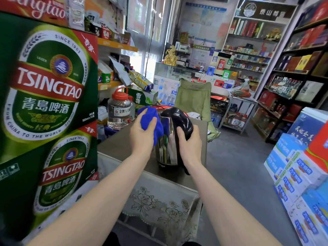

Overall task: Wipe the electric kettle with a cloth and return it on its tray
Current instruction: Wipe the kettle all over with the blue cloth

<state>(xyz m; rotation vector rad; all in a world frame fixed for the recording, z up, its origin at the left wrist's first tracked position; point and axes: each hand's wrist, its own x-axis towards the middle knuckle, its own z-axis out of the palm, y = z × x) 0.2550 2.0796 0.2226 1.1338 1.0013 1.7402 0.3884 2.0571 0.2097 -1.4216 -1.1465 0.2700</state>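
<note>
The electric kettle (168, 148) stands upright on the brown table (124, 144), its long axis vertical, directly between the 2 hands. The left hand (142, 134) is curled round a bunched blue cloth (150, 119) and presses it against the kettle's upper left side. The right hand (190, 141) wraps the black handle (184, 125), which faces the person's right. That hand looks best placed for the lift. A red rim (160, 106) shows just behind the kettle and may be its tray, though I cannot tell.

A small shop is shown: stocked shelves (248, 55) behind the glass counter (170, 71), stacked beer cartons (48, 86) left of it.
</note>
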